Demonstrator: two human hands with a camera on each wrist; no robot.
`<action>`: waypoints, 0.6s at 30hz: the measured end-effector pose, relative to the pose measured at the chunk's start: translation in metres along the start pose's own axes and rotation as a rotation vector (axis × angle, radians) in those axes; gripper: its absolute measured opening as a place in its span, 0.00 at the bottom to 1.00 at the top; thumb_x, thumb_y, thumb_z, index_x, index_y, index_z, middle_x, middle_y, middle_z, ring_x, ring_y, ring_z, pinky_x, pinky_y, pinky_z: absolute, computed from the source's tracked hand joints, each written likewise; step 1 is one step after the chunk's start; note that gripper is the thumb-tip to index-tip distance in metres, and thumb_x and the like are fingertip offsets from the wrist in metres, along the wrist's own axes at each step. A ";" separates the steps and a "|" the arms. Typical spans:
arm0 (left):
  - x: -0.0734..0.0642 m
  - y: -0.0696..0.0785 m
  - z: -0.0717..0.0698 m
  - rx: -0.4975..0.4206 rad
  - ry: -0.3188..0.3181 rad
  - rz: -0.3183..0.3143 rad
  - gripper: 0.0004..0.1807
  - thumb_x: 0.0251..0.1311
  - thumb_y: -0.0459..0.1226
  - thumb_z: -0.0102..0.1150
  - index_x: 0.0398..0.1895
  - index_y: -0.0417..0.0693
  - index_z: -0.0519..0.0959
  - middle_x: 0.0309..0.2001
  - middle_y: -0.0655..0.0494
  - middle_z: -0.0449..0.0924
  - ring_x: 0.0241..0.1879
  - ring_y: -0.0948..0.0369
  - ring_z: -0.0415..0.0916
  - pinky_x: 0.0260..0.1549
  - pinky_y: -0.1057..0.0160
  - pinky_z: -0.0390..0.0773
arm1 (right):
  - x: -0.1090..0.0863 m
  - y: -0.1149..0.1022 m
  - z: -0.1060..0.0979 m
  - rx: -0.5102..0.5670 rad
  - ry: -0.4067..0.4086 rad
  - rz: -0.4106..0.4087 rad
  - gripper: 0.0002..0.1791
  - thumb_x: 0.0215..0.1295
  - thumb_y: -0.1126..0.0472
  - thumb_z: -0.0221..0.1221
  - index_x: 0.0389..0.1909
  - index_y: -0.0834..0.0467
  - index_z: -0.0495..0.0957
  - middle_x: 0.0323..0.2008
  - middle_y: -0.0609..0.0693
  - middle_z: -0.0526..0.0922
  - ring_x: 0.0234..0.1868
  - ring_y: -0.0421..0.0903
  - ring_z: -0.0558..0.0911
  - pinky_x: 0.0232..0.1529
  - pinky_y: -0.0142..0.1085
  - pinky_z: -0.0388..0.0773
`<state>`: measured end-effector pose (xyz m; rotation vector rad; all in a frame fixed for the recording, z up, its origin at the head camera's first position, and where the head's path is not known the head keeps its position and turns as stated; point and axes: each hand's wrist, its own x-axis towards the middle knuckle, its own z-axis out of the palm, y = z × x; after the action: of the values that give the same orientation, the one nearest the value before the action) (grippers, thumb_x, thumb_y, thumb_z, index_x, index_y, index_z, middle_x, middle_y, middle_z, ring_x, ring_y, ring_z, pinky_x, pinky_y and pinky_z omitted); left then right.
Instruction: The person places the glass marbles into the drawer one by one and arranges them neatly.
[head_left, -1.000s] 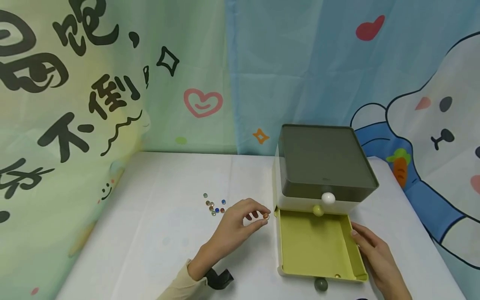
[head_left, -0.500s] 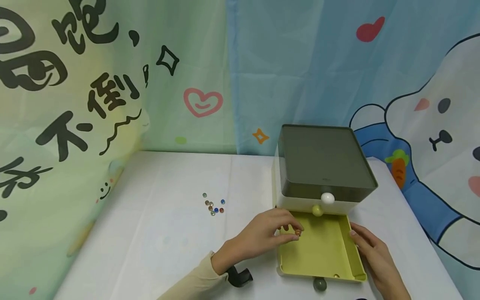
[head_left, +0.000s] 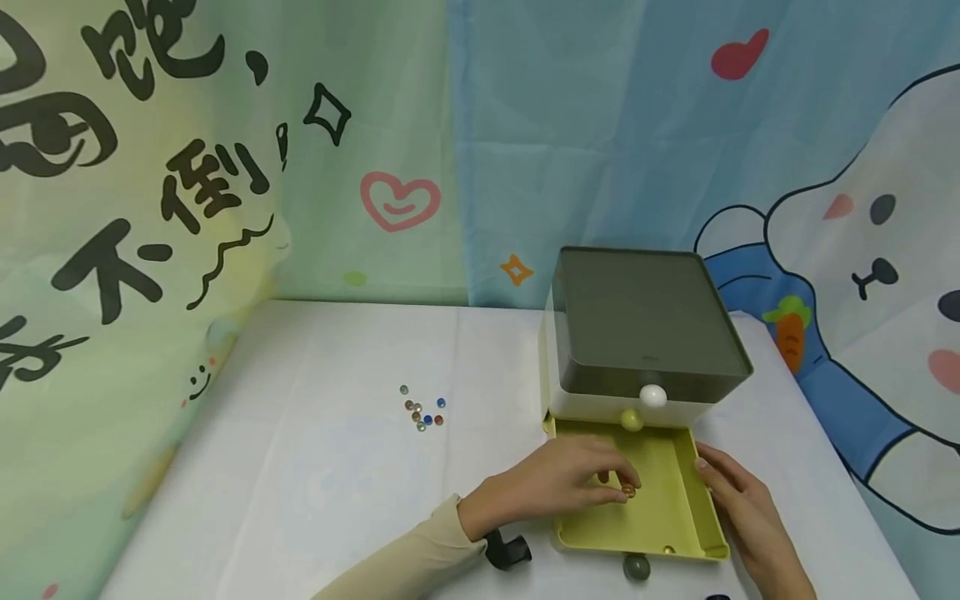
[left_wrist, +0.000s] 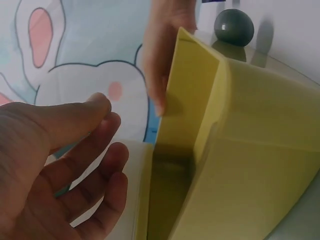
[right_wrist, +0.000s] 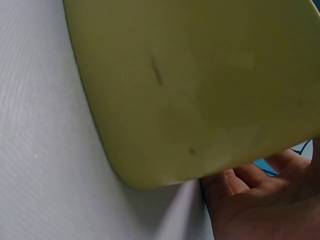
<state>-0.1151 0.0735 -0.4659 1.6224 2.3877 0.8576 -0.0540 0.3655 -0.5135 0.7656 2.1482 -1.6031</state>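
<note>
My left hand [head_left: 570, 477] pinches a small amber marble [head_left: 628, 492] between thumb and fingertips, over the pulled-out yellow-green drawer [head_left: 660, 517]. In the left wrist view that marble is hidden behind the thumb and fingers [left_wrist: 107, 112]. My right hand [head_left: 753, 517] rests along the outside of the drawer's right wall, thumb near the rim, fingers fairly straight. Its fingers [right_wrist: 250, 175] appear beside the drawer's lower edge in the right wrist view. Another small golden marble [head_left: 669, 549] lies in the drawer by the front wall.
The drawer belongs to a box with a dark grey-green lid [head_left: 648, 317] and round knobs, one white [head_left: 653, 396]. A dark green knob [head_left: 637, 567] sticks out below the drawer's front. Several marbles [head_left: 417, 416] lie on the white tabletop [head_left: 337, 467] to the left.
My left hand has carried the amber marble rightward from beside the box to over the drawer. The right hand keeps its place at the drawer's side.
</note>
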 end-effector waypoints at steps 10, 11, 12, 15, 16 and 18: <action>0.014 -0.002 0.011 0.075 -0.092 -0.011 0.09 0.73 0.49 0.62 0.51 0.66 0.85 0.44 0.79 0.84 0.40 0.81 0.73 0.42 0.86 0.66 | -0.001 0.001 0.001 0.009 0.010 -0.015 0.48 0.74 0.31 0.52 0.85 0.49 0.48 0.84 0.55 0.48 0.62 0.28 0.64 0.48 0.16 0.71; 0.016 -0.002 0.012 0.081 -0.103 -0.011 0.09 0.73 0.49 0.62 0.51 0.66 0.85 0.44 0.79 0.84 0.41 0.81 0.73 0.42 0.86 0.66 | -0.001 0.002 0.002 0.009 0.011 -0.015 0.48 0.74 0.31 0.52 0.85 0.50 0.48 0.84 0.55 0.48 0.63 0.29 0.64 0.48 0.16 0.71; 0.017 -0.002 0.014 0.091 -0.115 -0.008 0.09 0.72 0.49 0.62 0.51 0.66 0.84 0.44 0.80 0.84 0.41 0.81 0.73 0.42 0.85 0.66 | -0.001 0.002 0.002 0.007 0.010 -0.013 0.48 0.74 0.31 0.51 0.85 0.50 0.48 0.84 0.55 0.48 0.64 0.30 0.64 0.48 0.16 0.71; 0.023 -0.003 0.019 0.103 -0.160 -0.010 0.08 0.72 0.49 0.63 0.50 0.67 0.84 0.43 0.81 0.84 0.43 0.82 0.74 0.42 0.84 0.67 | -0.001 0.002 0.001 0.006 0.008 -0.005 0.48 0.74 0.30 0.51 0.85 0.49 0.47 0.85 0.55 0.47 0.71 0.38 0.63 0.48 0.16 0.70; 0.024 -0.003 0.020 0.106 -0.176 -0.013 0.08 0.72 0.49 0.63 0.50 0.67 0.84 0.43 0.82 0.84 0.43 0.82 0.75 0.42 0.84 0.68 | -0.001 0.001 0.001 0.004 0.007 -0.003 0.48 0.74 0.30 0.51 0.85 0.49 0.47 0.85 0.55 0.47 0.73 0.40 0.62 0.48 0.16 0.69; 0.026 -0.003 0.023 0.113 -0.205 -0.027 0.07 0.71 0.49 0.64 0.49 0.68 0.84 0.42 0.82 0.83 0.42 0.83 0.75 0.41 0.83 0.69 | -0.001 0.000 0.002 -0.001 0.006 0.000 0.48 0.74 0.30 0.50 0.85 0.48 0.47 0.85 0.54 0.46 0.76 0.44 0.59 0.48 0.16 0.68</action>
<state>-0.1190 0.1048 -0.4811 1.6260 2.3454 0.5318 -0.0530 0.3638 -0.5136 0.7707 2.1528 -1.6013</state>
